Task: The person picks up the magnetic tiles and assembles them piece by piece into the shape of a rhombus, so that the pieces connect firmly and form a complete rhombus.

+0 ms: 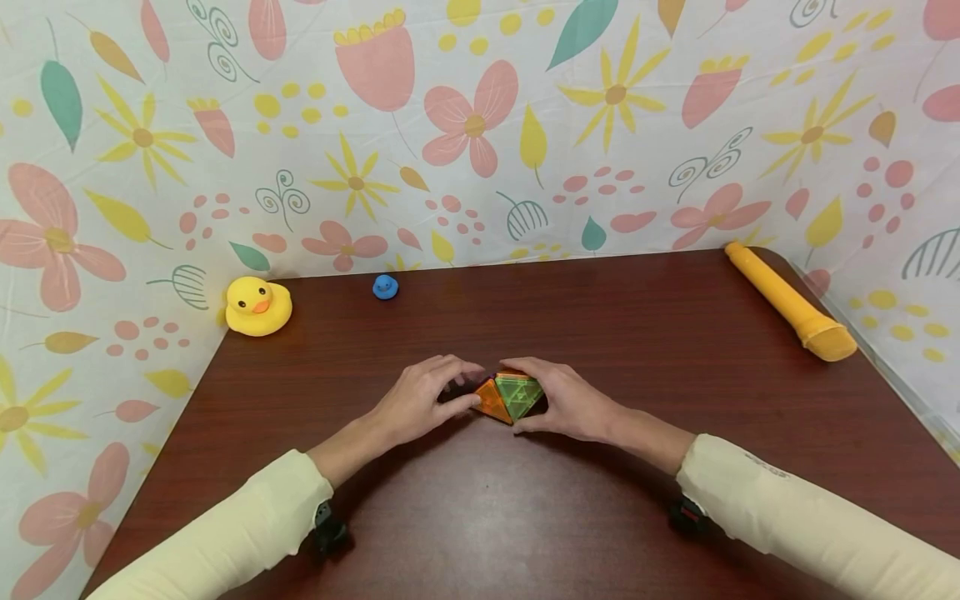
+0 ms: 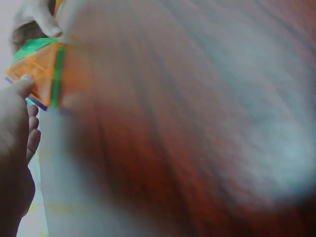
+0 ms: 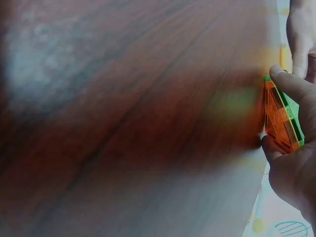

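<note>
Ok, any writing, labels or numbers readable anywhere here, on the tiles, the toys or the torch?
None can be read.
Tile pyramid between both hands: only moulded ribs, no letters.
Yellow duck, blue duck, yellow torch: no print visible.
Right sleeve: a faint mark, too small to read.

- tiles (image 1: 508, 397): orange and green, see-through
- table (image 1: 600, 333): dark red-brown wood grain
- duck (image 1: 257, 306): yellow, orange beak
- torch (image 1: 792, 302): yellow
- sleeves (image 1: 787, 508): pale yellow

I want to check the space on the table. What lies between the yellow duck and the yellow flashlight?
In the head view, only the small blue toy sits between the duck and the flashlight; otherwise bare table.
</note>
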`<state>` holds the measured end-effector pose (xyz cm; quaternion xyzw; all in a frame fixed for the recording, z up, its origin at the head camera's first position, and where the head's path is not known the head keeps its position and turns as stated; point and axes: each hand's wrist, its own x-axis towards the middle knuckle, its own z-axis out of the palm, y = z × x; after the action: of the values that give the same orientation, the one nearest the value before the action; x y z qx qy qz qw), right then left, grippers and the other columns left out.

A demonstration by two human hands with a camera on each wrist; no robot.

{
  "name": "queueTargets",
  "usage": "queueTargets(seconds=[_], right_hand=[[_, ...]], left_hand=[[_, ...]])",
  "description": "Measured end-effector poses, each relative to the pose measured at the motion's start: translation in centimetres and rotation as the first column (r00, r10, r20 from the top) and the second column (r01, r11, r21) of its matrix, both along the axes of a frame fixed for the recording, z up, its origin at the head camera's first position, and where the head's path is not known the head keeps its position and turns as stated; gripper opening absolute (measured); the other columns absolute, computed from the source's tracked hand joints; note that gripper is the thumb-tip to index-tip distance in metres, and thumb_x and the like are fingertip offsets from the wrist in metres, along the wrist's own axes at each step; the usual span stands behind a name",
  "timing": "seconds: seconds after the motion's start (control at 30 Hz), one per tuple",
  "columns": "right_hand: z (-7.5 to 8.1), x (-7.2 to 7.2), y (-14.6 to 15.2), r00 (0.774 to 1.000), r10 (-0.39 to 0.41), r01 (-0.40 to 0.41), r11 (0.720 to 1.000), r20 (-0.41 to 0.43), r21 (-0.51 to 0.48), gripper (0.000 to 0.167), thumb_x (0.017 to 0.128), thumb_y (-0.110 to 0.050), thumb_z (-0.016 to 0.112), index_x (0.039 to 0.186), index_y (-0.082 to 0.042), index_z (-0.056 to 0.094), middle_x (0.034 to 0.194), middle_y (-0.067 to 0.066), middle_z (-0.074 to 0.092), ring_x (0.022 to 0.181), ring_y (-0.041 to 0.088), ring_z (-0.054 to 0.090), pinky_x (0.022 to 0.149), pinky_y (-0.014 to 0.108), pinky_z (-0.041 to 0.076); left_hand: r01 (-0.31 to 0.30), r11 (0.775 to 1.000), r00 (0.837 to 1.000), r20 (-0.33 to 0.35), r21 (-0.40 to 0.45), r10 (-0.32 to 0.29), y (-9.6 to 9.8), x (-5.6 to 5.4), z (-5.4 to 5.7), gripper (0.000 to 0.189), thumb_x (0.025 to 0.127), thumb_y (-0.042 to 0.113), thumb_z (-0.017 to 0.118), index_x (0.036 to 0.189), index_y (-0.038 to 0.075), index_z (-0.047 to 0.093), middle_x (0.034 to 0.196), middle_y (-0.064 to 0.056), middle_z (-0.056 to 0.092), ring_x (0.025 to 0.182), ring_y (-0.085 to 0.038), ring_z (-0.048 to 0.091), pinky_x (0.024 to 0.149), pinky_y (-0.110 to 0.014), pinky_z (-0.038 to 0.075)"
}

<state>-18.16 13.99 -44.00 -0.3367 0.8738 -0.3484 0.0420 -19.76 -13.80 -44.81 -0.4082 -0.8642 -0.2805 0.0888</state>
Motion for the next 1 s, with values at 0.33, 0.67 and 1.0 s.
queueTargets(seconds=[0.33,0.67,1.0], right_hand=[[-0.3,0.0,0.3,1.0,-0.001,0.002,1.0,0.03,-0.017,0.089,0.081,-0.014,0.096,0.153,0.003,0.048,0.137,0.015,0.065,0.115,0.024,0.067,0.093,0.04,0.058],[-0.1,0.0,0.3,1.0,0.008,-0.008,1.0,0.013,-0.026,0.086,0.082,-0.014,0.095,0.153,0.002,0.049,0.137,0.014,0.065,0.113,0.023,0.067,0.092,0.038,0.058],[-0.2,0.0,0.2,1.0,0.01,-0.01,1.0,0.018,-0.017,0.085,0.082,-0.014,0.095,0.153,0.001,0.049,0.137,0.013,0.064,0.114,0.022,0.067,0.092,0.037,0.059]], left_hand=[[0.033,0.986,0.994,0.096,0.164,-0.049,1.2,0.0,1.3,0.03,0.1,0.022,0.077,0.13,0.016,0.076,0.117,0.005,0.072,0.097,-0.004,0.069,0.078,-0.025,0.059],[0.027,0.986,0.991,0.125,0.163,-0.048,1.6,0.1,1.3,0.03,0.097,0.018,0.08,0.127,0.015,0.078,0.113,0.008,0.071,0.094,-0.001,0.067,0.078,-0.021,0.058],[0.038,0.985,0.99,0.125,0.167,-0.06,1.6,0.1,1.2,0.028,0.098,0.018,0.079,0.126,0.015,0.077,0.112,0.006,0.071,0.093,-0.002,0.069,0.078,-0.021,0.059]])
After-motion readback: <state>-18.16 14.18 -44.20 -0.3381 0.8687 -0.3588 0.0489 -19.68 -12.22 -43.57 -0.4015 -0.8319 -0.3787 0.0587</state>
